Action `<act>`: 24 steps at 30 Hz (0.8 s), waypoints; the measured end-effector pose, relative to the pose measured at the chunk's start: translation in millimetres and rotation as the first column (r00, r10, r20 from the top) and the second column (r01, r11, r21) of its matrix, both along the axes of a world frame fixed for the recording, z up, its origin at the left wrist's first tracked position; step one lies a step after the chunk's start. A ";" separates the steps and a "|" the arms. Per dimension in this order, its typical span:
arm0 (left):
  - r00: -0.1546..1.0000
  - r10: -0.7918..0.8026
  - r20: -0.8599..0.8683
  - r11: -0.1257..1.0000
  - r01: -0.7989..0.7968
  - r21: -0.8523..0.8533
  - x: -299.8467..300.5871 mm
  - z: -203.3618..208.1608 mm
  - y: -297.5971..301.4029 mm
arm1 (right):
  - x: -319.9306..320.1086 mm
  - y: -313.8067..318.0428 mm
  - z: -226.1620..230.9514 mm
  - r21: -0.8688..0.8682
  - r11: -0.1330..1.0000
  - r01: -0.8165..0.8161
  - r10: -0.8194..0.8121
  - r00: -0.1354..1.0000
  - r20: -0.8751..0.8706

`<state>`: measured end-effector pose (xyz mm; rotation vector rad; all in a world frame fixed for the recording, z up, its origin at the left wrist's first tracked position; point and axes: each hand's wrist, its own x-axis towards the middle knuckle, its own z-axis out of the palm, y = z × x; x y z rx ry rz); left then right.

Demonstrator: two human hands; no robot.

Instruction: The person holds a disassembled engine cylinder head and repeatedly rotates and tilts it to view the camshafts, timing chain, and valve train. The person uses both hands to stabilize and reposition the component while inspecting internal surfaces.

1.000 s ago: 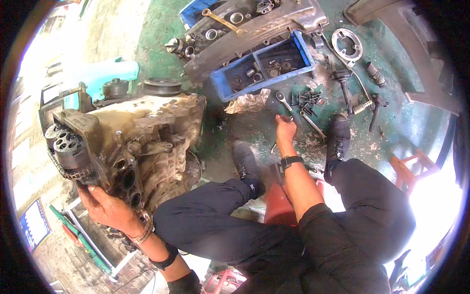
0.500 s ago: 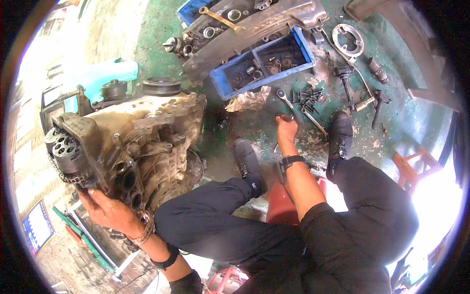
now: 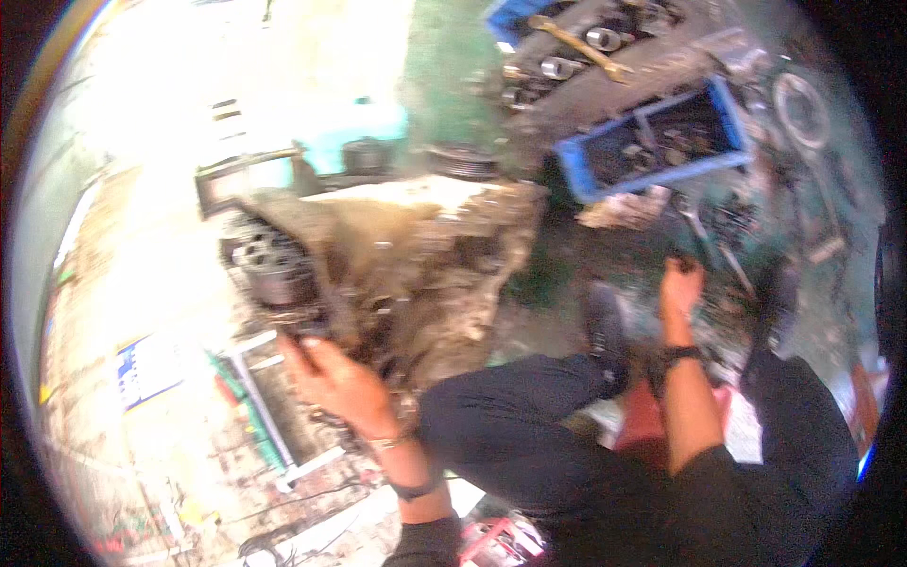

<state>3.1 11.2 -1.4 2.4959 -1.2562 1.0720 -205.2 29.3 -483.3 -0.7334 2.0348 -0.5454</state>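
Observation:
A large, dirty engine block (image 3: 425,236) stands at my left, with a round dark sprocket (image 3: 269,269) full of holes on its near left end. Just below the sprocket, my left hand (image 3: 345,383) rests against the engine's edge, its fingers stretched out; blur hides what the fingertips touch. Over the floor between my shoes, my right hand (image 3: 682,288) is closed around something small and dark that I cannot make out. A ratchet (image 3: 694,219) and a pile of dark bolts (image 3: 732,222) lie just beyond it.
Beyond my feet is a blue divided bin (image 3: 652,180) with metal parts. Behind it lies a big engine cover with a combination wrench (image 3: 581,49) on top. A metal ring (image 3: 801,109) is at the far right, and crumpled brown paper (image 3: 624,208) lies before the bin.
The whole view has swung left, so everything sits farther right and looks blurred. My left hand stays by the sprocket, its fingers slightly lower; my right hand remains closed over the floor.

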 end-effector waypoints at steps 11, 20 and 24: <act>0.917 -0.190 -0.351 0.970 0.119 -0.213 -9.2 -2.5 -5.9 | -8.2 25.1 -10.5 0.124 0.990 -0.062 0.066 0.997 -0.027; 0.948 -0.190 -0.255 0.964 0.131 -0.232 -10.5 -7.1 -7.8 | -4.7 25.0 4.5 0.054 0.998 -0.015 0.016 1.000 -0.019; 0.996 -0.076 0.040 0.996 0.078 -0.044 5.9 -4.2 9.4 | -12.8 15.4 25.5 0.213 0.970 -0.116 0.109 0.993 0.043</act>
